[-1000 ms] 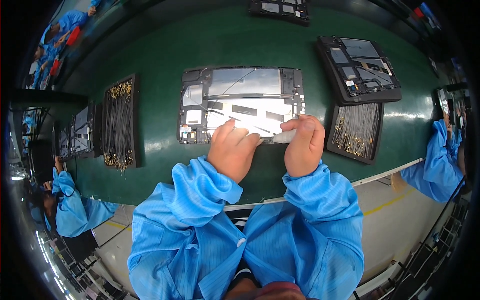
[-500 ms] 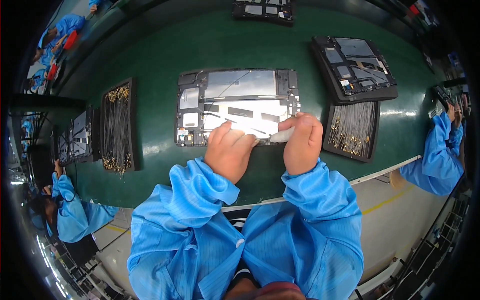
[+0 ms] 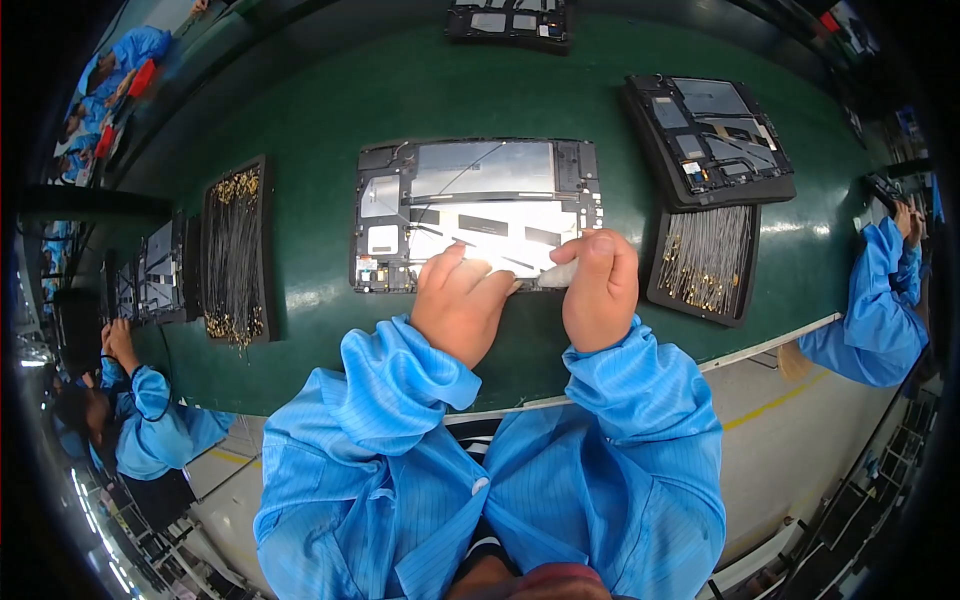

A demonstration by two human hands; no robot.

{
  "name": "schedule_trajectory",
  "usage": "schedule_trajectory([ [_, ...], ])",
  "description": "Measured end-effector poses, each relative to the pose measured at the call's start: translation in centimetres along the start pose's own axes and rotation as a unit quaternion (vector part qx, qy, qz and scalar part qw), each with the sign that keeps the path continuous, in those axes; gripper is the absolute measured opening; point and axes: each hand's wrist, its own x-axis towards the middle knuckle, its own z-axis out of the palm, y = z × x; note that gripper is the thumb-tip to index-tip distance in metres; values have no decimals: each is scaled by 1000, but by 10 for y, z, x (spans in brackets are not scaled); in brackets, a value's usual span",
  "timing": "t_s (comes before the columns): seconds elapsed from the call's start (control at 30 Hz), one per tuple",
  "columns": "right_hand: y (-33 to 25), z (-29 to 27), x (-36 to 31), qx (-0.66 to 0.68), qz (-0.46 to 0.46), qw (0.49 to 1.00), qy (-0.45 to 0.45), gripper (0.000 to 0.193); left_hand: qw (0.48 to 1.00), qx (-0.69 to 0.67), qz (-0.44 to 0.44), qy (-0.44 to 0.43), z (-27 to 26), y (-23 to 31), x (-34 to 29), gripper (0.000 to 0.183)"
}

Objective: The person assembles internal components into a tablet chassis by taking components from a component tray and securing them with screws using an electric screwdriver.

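An opened tablet body (image 3: pixel 385 190), black-framed with silvery panels and thin dark cables, lies flat on the green table in front of me. My left hand (image 3: pixel 460 305) rests on its near edge, fingers curled and thumb drawn in close to the index finger. Just to its right, my right hand (image 3: pixel 600 290) is closed at the tablet's near right corner, thumb pressed to a bent finger. A whitish covering, apparently a finger cot, shows on a finger of each hand. Whatever small part the fingertips work on is hidden, and bright glare washes out the panel beside them.
On the left stands a black tray (image 3: pixel 264 230) of thin cables with gold ends. A similar cable tray (image 3: pixel 742 300) sits at right, below a stacked tablet body (image 3: pixel 715 90) on dark foam. Another lies at the far edge (image 3: pixel 510 20). Co-workers in blue sit on both sides.
My right hand has shifted slightly left. The tablet body at the far edge has slid a little left. At left, the co-worker's hands have come up by the table edge.
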Motion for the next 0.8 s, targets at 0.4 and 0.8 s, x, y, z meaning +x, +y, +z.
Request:
schedule_trajectory([
  [0.4,-1,1,-1,15,38,999,17,20,1000,-3,6,-5,-1,-1,1,20],
  [0.8,0,-2,-3,12,17,1000,-1,23,1000,-20,-10,-14,-3,2,-1,18],
])
